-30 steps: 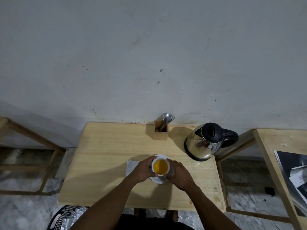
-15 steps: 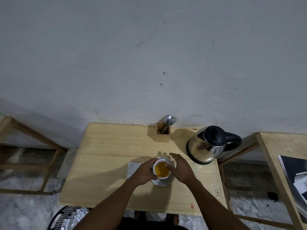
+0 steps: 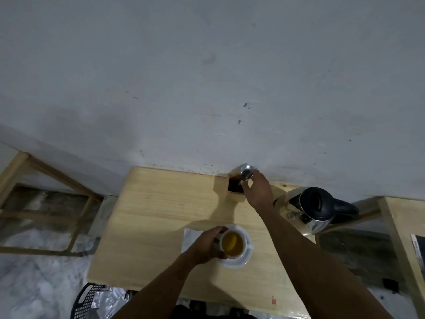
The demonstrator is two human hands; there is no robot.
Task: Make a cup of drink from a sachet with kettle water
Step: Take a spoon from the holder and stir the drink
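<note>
spoon: upright in holder at surface's far edge — handle axis vertical.
right hand: fingers on spoon, closure unclear.
left hand: fingers wrapped round cup — near edge.

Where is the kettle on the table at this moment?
In the head view the kettle stands at the right edge of the wooden table, near the wall, just right of the right hand reaching to the wooden spoon holder.

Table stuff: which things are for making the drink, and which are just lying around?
For the drink: cup held by left hand, saucer, kettle, spoon by right hand, wooden holder.

Lying about: white napkin, black basket, magazine.
</note>
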